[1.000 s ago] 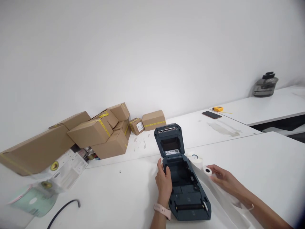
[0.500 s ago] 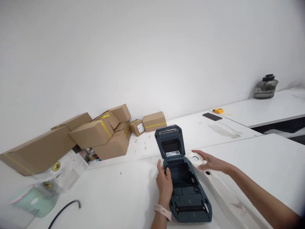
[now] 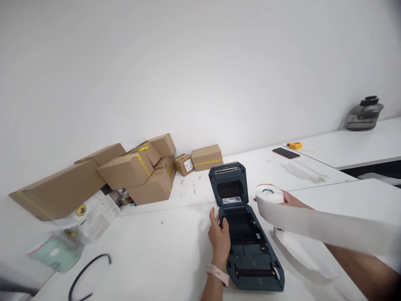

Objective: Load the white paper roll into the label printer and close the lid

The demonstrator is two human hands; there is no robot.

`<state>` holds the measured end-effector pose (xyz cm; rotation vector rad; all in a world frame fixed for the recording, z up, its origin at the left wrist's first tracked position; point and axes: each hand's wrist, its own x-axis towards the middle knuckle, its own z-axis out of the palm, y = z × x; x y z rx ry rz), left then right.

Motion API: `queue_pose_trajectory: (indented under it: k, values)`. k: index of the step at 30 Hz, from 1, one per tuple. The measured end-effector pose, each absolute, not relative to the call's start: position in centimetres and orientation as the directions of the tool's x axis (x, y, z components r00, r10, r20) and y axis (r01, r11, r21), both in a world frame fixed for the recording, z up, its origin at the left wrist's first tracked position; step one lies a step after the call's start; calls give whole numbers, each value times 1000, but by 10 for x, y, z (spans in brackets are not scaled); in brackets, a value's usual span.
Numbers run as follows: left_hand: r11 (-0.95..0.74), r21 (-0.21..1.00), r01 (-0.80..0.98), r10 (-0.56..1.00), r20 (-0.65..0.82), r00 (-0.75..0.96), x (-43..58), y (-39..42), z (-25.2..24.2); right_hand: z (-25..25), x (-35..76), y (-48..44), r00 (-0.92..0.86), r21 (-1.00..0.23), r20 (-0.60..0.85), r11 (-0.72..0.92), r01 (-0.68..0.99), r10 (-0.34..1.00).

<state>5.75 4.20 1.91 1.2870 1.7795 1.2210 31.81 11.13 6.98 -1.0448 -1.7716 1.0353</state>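
A dark blue label printer (image 3: 247,246) lies on the white table (image 3: 163,255) with its lid standing open. My left hand (image 3: 219,240) rests against the printer's left side, fingers curled onto its edge; a pink watch sits on that wrist. My right hand (image 3: 290,200), mostly hidden behind paper, holds a white label roll (image 3: 267,195) lifted above the table to the right of the lid. A long white strip of labels (image 3: 328,230) trails from the roll toward the lower right.
Several cardboard boxes (image 3: 131,171) are piled against the wall at left. A green roll (image 3: 56,255), printed pouches (image 3: 94,211) and a black cable (image 3: 87,271) lie at lower left. A phone (image 3: 285,153) and yellow tape measure (image 3: 295,145) sit on the far table, a grey appliance (image 3: 363,113) beyond.
My right hand left the small white core, reached to the label roll and lifted it off the table, drawing the paper strip up. My left hand stayed on the printer.
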Motion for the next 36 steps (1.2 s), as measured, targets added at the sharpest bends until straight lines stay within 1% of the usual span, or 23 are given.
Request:
queue_pose_trajectory:
  k: [2, 3, 5, 7, 10, 13, 16, 20, 25, 32, 34, 36]
  values:
    - [95, 930, 356, 939, 35, -342, 57, 42, 18, 87, 293, 103, -525, -904, 199, 362, 229, 828]
    - [93, 933, 348, 939, 34, -343, 57, 42, 18, 93, 279, 99, -609, -876, 187, 411, 251, 771]
    - [92, 938, 334, 940, 28, -340, 56, 43, 17, 99, 254, 93, -716, -782, 158, 529, 330, 680]
    - [97, 943, 318, 941, 18, -339, 54, 44, 14, 97, 235, 91, -754, -675, 104, 603, 425, 649]
    - [98, 962, 255, 944, -9, -330, 53, 46, 8, 84, 220, 96, -750, -538, 28, 642, 546, 661]
    - [95, 975, 202, 949, -27, -316, 52, 50, 2, 71, 213, 103, -748, -471, -84, 635, 612, 659]
    - [89, 977, 193, 951, -26, -307, 52, 52, -1, 64, 209, 108, -749, -431, -211, 628, 647, 627]
    - [48, 981, 188, 957, 9, -291, 52, 52, -1, 63, 203, 113, -759, -373, -280, 663, 650, 587]
    - [2, 981, 196, 959, 53, -278, 51, 51, -1, 66, 199, 119, -774, -370, -302, 680, 633, 556]
    - [17, 985, 169, 962, 30, -272, 53, 43, 6, 64, 201, 117, -770, -363, -282, 679, 638, 573]
    - [48, 992, 120, 955, -11, -297, 55, 20, 4, 63, 202, 116, -761, -356, -277, 673, 649, 587]
    - [90, 996, -2, 916, -84, -392, 56, -16, -7, 62, 203, 116, -758, -351, -267, 673, 652, 595]
